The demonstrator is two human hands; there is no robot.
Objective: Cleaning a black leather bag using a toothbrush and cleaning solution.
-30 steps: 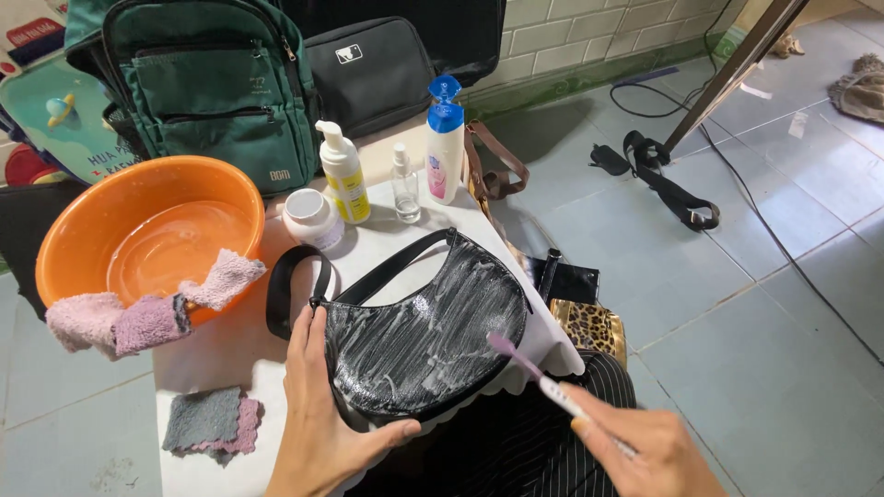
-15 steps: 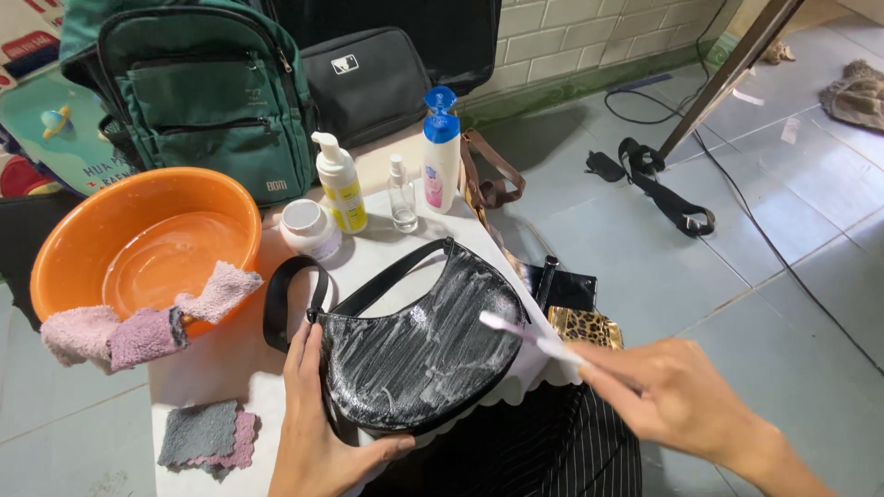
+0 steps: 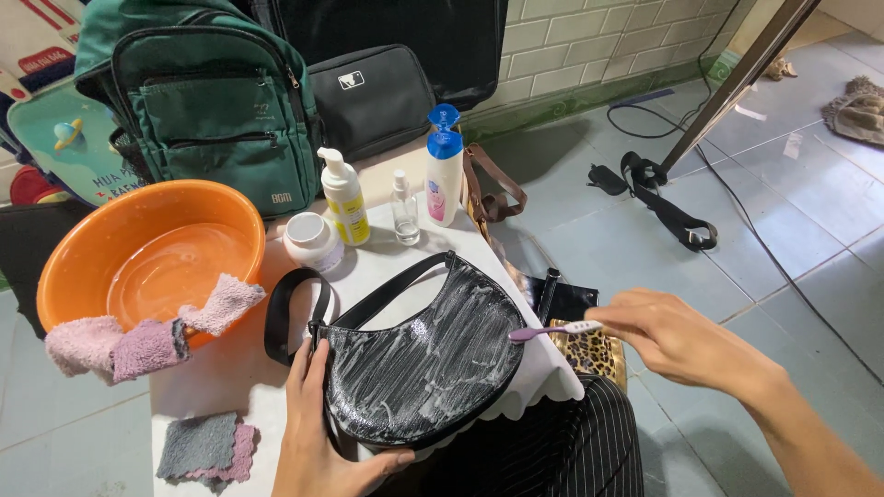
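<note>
Your right hand (image 3: 677, 340) pinches a purple toothbrush (image 3: 552, 330) in a closed grip at the edge of the black crescent handbag (image 3: 424, 364); your left hand (image 3: 318, 433) steadies it, foam-streaked and glossy, on the white counter (image 3: 239, 368).

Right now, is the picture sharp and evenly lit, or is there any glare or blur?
Head view: daylight, mostly sharp; soft sheen on the foamy black handbag and the wet orange basin; the right hand with the toothbrush is slightly soft; wall lines bow near the edges.
</note>
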